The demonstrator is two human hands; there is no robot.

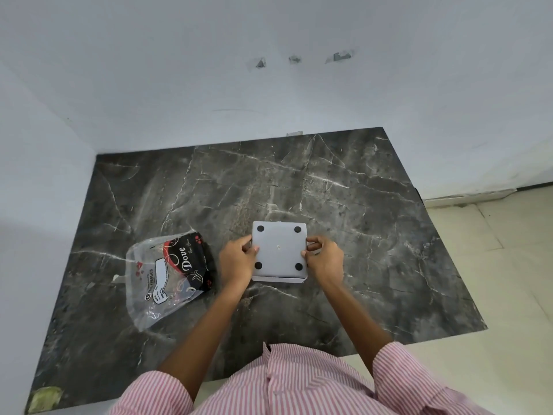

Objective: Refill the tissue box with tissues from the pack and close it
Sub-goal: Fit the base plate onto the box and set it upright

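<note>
A square grey tissue box [279, 250] lies upside down on the dark marble table [359, 205], its flat bottom panel with black round feet at the corners facing up. My left hand [238, 262] grips its left edge and my right hand [324, 259] grips its right edge, thumbs resting on the bottom panel. To the left lies the clear plastic tissue pack [169, 274] with a black and red printed label; it looks flat and I cannot see tissues inside.
White walls border the table at the back and left. The table's right edge drops to a pale tiled floor [493, 265]. A greenish stain [46, 398] marks the near left corner. My striped pink shirt fills the bottom.
</note>
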